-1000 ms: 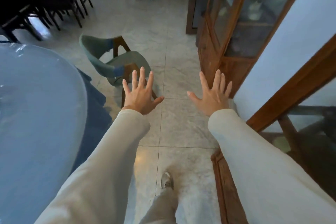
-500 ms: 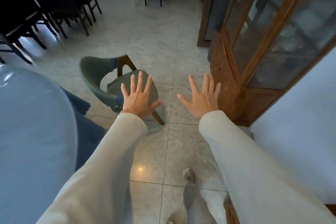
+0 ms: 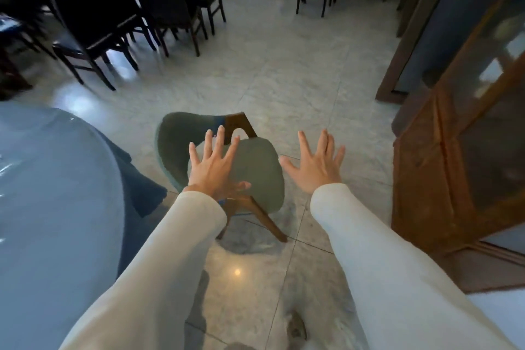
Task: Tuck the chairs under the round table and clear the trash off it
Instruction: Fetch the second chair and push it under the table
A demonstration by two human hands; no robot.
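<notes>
- Green padding covers the chair [image 3: 250, 170], which has a curved back and brown wooden legs; it stands on the floor [image 3: 284, 71] just beside the table [image 3: 51, 193], seat turned away from it, not tucked under.
- Blue cloth with a glossy clear cover drapes the round table at the left; a darker blue fold hangs from its edge toward the chair. No trash shows on the part of the top in view.
- The left hand [image 3: 211, 167] is spread flat, palm down, fingers apart, in front of the chair's seat and back; it grasps nothing, and I cannot tell whether it touches the chair or hangs above it.
- The right hand [image 3: 315, 165] is likewise spread wide and empty, over bare floor just right of the seat, apart from the chair.
- Both arms wear pale cream sleeves [image 3: 383, 258] and reach forward.
- A wooden cabinet [image 3: 443, 179] with glass doors stands at the right, near the right hand.
- Dark chairs [image 3: 113, 14] crowd the far left and top of the view, well apart from the green one.
- The floor is pale marble tile with a small bright reflection between the arms.
- A shoe [image 3: 295, 327] shows blurred at the bottom edge.
</notes>
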